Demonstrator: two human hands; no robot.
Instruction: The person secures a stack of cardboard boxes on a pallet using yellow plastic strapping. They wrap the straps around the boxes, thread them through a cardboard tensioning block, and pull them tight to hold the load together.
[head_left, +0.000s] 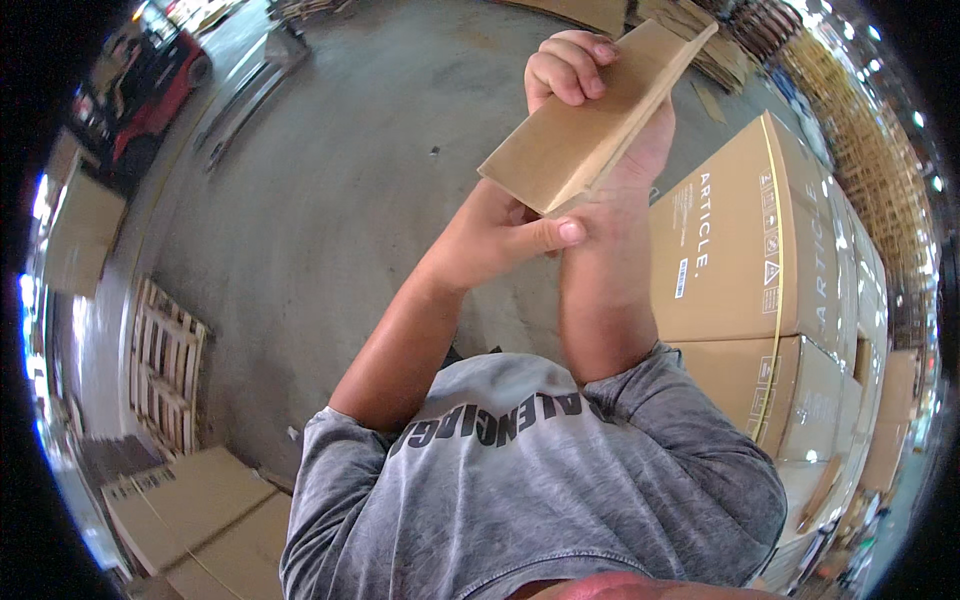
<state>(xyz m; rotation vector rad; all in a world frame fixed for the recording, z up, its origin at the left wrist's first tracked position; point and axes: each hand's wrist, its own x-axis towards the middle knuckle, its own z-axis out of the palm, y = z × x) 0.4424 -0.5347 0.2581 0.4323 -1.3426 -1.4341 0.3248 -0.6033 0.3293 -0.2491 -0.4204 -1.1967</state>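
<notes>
A brown L-shaped cardboard edge protector (590, 130) is raised in front of me, slanting from lower left to upper right. My right hand (568, 72) grips it, with the fingers curled over its left edge and the palm behind it. Close to its lower end is my left hand (505, 238), thumb stretched to the right just below the cardboard. The left fingers are mostly hidden behind the protector, and the hand seems to hold that end from beneath. My right forearm passes behind the lower end.
Strapped cardboard boxes (725, 240) are stacked close on my right. More cartons (195, 510) sit at lower left, near a wooden pallet (165, 365). A red forklift (150, 100) stands at far left beside metal forks (240, 100). Grey concrete floor (310, 220) lies between.
</notes>
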